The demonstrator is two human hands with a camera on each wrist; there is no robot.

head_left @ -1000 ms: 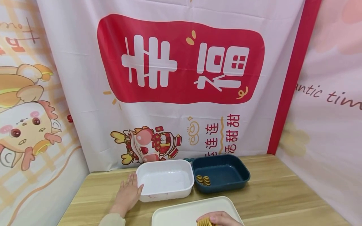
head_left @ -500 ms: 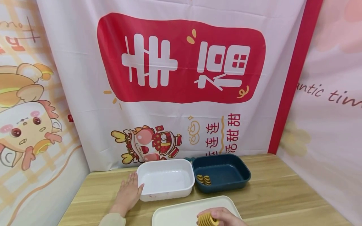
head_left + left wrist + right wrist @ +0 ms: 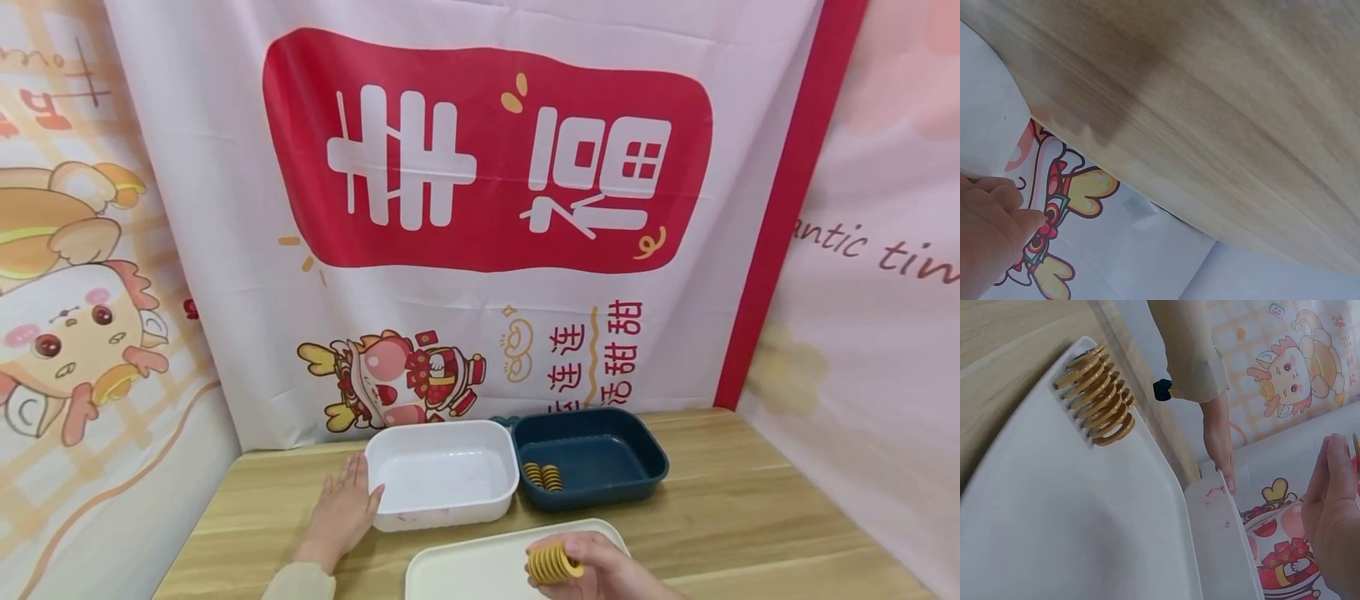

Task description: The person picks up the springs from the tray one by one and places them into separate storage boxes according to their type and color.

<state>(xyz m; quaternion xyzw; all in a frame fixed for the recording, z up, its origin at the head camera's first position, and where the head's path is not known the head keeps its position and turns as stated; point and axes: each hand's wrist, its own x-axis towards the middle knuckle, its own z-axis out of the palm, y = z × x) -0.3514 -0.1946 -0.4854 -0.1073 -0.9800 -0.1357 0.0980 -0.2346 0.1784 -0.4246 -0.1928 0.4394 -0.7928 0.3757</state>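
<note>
My right hand (image 3: pixel 600 567) holds a yellow coil spring (image 3: pixel 553 564) between thumb and fingers, above the cream tray (image 3: pixel 465 571). At the edge of the right wrist view, that hand (image 3: pixel 1335 512) shows with only a sliver of the spring. Two more springs (image 3: pixel 1097 394) lie side by side in a corner of the tray. My left hand (image 3: pixel 341 508) rests with extended fingers against the left end of the white box (image 3: pixel 442 517), thumb at its rim. Inside the dark blue box (image 3: pixel 600 496), two springs (image 3: pixel 543 477) lie at the left end.
The two boxes stand side by side at the back of the wooden table (image 3: pixel 750 517), close to a printed cloth backdrop (image 3: pixel 487 167). The tray lies in front of them. A small dark green object (image 3: pixel 506 421) shows behind the boxes.
My right hand has risen slightly, bringing the held spring up and forward over the tray. My left hand stays at the white box. The head view has shifted a little.
</note>
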